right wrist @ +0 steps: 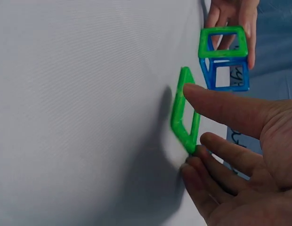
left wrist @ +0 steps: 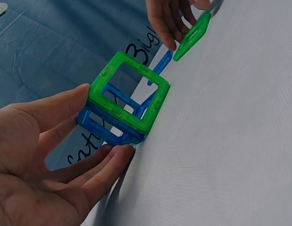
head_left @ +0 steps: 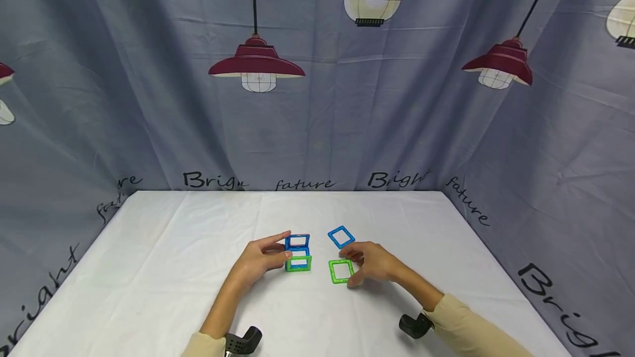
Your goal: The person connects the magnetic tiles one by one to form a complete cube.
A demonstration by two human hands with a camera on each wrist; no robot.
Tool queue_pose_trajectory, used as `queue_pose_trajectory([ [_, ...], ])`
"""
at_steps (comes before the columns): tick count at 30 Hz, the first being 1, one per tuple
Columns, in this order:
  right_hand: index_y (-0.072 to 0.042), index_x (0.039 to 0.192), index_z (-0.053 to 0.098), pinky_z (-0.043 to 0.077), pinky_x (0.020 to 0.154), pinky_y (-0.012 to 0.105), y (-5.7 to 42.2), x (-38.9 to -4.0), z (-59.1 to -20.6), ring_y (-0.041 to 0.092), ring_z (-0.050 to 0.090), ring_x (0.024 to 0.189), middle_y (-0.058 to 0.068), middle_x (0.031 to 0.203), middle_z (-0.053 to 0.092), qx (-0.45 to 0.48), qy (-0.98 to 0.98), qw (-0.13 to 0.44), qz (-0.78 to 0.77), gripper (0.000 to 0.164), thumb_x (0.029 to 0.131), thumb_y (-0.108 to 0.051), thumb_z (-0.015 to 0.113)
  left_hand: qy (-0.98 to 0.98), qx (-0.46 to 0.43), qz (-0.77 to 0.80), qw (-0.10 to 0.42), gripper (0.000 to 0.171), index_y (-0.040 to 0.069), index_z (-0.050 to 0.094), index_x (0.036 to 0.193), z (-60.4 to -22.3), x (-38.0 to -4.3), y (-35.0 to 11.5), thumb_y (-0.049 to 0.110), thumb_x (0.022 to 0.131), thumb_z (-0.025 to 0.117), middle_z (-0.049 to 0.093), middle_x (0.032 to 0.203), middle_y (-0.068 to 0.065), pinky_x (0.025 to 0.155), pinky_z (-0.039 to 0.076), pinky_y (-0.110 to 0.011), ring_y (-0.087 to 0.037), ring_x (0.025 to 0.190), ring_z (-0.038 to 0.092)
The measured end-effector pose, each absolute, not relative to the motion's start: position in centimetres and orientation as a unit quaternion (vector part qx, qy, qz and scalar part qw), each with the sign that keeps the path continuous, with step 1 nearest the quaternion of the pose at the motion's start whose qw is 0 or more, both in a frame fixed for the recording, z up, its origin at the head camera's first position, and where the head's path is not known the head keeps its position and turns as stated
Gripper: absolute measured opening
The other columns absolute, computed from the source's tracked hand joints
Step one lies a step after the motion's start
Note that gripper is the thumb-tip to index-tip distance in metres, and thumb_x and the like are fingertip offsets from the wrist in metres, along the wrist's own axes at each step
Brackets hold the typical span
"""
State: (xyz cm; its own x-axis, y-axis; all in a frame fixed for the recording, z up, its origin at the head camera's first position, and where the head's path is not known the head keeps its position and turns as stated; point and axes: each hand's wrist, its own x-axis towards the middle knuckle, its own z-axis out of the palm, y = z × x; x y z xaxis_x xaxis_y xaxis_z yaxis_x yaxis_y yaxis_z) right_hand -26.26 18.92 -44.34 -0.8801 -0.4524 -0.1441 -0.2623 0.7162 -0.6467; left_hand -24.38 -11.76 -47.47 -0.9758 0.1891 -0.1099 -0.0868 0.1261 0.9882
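Observation:
Several square magnetic tiles stand joined as a partial box (head_left: 298, 252), with a green tile (left wrist: 129, 92) at its near side and blue tiles (left wrist: 101, 127) at the other sides. My left hand (head_left: 260, 260) holds this box from its left, thumb at the green tile's edge and the other fingers by the blue side. To the right, a loose green square tile (head_left: 341, 272) is pinched by my right hand (head_left: 373, 262) between thumb and fingers. The right wrist view shows that green tile (right wrist: 176, 110) tilted. A loose blue square tile (head_left: 341, 237) lies just beyond the right hand.
A white cloth covers the table (head_left: 173, 269). Behind and beside it hangs a grey-blue curtain (head_left: 317, 125) printed with lamps and lettering. A black wrist camera (head_left: 244, 340) sits on the left wrist, another wrist camera (head_left: 415, 325) on the right.

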Motion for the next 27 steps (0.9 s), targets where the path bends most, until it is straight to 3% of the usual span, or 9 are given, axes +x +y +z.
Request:
queue_pose_trajectory([
  [4, -0.006, 0.12, 0.069, 0.05, 0.101, 0.049, 19.1, -26.2, -44.8, 0.025, 0.061, 0.109, 0.006, 0.119, 0.069, -0.198, 0.914, 0.15, -0.32, 0.062, 0.063, -0.006, 0.094, 0.74, 0.035, 0.663, 0.105, 0.059, 0.018, 0.06, 0.143, -47.5, -24.5, -11.9, 0.025, 0.088, 0.081, 0.062, 0.134, -0.017, 0.093, 0.059, -0.037, -0.02, 0.108, 0.067],
  [14, -0.01, 0.113, 0.071, 0.051, 0.089, 0.037, 18.7, -26.2, -45.5, 0.018, 0.056, 0.096, 0.0, 0.106, 0.065, -0.202, 0.925, 0.115, -0.302, 0.057, 0.061, -0.005, 0.094, 0.747, 0.048, 0.656, 0.099, 0.06, 0.015, 0.059, 0.144, -47.6, -24.5, -11.9, 0.023, 0.088, 0.08, 0.065, 0.13, -0.019, 0.091, 0.059, -0.039, -0.02, 0.105, 0.068],
  [19, -0.01, 0.109, 0.072, 0.049, 0.085, 0.036, 17.7, -26.4, -45.2, 0.019, 0.054, 0.092, 0.002, 0.1, 0.064, -0.2, 0.927, 0.105, -0.3, 0.052, 0.062, -0.008, 0.094, 0.751, 0.05, 0.652, 0.092, 0.06, 0.016, 0.06, 0.143, -47.4, -24.4, -11.9, 0.023, 0.088, 0.08, 0.066, 0.13, -0.019, 0.091, 0.059, -0.041, -0.02, 0.105, 0.068],
  [27, -0.009, 0.114, 0.072, 0.052, 0.09, 0.041, 16.4, -27.0, -44.7, 0.019, 0.059, 0.096, 0.005, 0.105, 0.068, -0.197, 0.929, 0.113, -0.294, 0.051, 0.068, -0.01, 0.092, 0.74, 0.041, 0.663, 0.105, 0.06, 0.016, 0.059, 0.144, -47.4, -24.5, -11.9, 0.024, 0.088, 0.08, 0.063, 0.133, -0.019, 0.093, 0.059, -0.04, -0.02, 0.107, 0.067],
])
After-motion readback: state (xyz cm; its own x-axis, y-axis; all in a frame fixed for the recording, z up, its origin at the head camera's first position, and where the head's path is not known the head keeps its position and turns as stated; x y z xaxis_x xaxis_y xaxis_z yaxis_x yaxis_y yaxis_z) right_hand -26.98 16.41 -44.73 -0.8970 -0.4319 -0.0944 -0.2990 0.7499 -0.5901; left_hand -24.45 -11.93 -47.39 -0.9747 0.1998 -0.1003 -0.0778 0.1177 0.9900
